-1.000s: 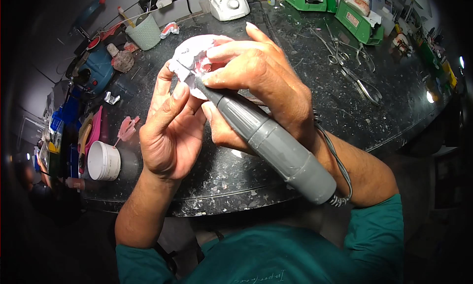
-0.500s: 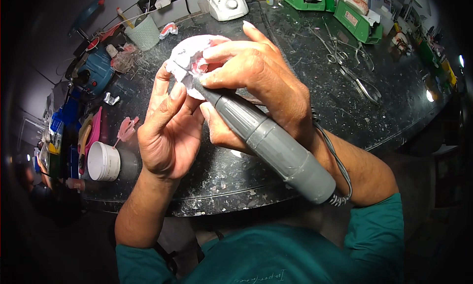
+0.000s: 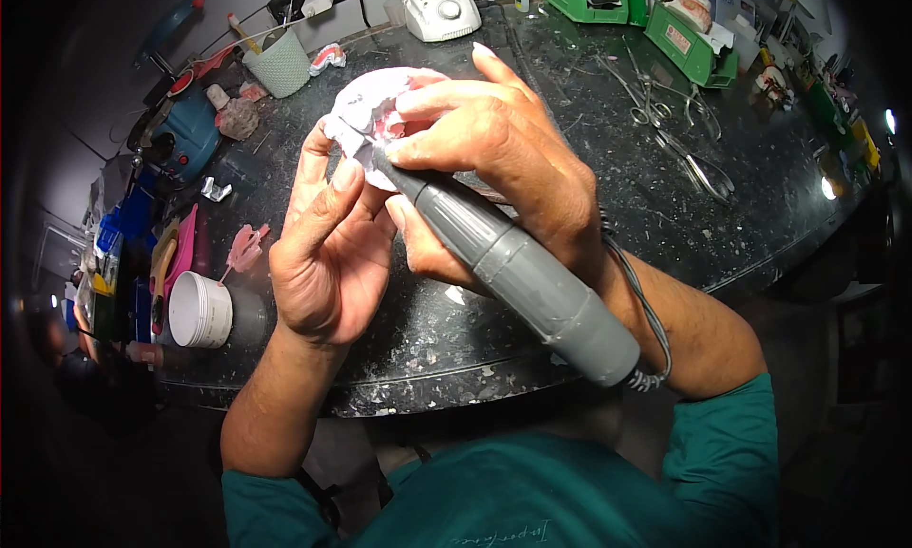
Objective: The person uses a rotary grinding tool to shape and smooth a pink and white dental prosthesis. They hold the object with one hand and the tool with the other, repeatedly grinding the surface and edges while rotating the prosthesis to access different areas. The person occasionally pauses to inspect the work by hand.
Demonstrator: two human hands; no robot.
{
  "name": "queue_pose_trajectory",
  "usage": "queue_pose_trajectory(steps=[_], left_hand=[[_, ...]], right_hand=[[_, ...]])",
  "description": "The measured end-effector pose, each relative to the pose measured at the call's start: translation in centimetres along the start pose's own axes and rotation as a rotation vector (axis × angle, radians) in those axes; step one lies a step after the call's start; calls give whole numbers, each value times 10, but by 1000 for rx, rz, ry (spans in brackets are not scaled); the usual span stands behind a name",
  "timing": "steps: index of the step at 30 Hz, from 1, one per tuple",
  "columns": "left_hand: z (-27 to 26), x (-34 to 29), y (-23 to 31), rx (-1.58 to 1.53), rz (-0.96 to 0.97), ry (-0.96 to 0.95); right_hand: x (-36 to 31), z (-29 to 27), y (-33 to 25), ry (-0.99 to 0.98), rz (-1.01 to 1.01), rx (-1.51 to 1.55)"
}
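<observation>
A white plaster dental cast with pink showing inside [image 3: 366,100] is held up over the bench. My left hand [image 3: 328,239] grips it from the left and below, thumb against its near edge. My right hand [image 3: 518,154] is wrapped round a grey rotary handpiece [image 3: 532,277], its narrow front end up against the cast. Some right fingers also rest on the cast's right side. The handpiece slants down to the right, and a coiled cord [image 3: 655,325] runs from its rear past my right wrist. Its working tip is hidden by the fingers and the cast.
On the dark, dust-flecked bench [image 3: 589,102] a white tub [image 3: 200,311] and a pink piece [image 3: 247,249] stand left. Pliers and other metal tools [image 3: 679,140] lie right. Green bins [image 3: 689,45], a white control box [image 3: 442,11] and a textured cup [image 3: 278,64] stand farther back.
Both hands and the cast have shifted very slightly to the right. The handpiece's rear end has swung a little up and left. The grips are the same.
</observation>
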State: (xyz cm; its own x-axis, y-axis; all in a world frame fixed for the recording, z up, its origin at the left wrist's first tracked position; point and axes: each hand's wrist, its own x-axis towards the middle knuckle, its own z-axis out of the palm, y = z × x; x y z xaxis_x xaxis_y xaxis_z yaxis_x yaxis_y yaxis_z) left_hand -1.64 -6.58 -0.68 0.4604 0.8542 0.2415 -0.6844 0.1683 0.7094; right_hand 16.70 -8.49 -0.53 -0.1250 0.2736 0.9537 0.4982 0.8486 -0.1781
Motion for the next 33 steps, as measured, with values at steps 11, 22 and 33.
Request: queue_pose_trajectory(steps=[11, 22, 33], left_hand=[[1, 0, 0, 10, -1, 26], [-6, 0, 1, -66, -8, -21], [-3, -1, -1, -2, -13, 3]], right_hand=[[1, -1, 2, -17, -10, -3], [0, -2, 3, -12, -12, 74], [1, 3, 2, 28, -29, -3]])
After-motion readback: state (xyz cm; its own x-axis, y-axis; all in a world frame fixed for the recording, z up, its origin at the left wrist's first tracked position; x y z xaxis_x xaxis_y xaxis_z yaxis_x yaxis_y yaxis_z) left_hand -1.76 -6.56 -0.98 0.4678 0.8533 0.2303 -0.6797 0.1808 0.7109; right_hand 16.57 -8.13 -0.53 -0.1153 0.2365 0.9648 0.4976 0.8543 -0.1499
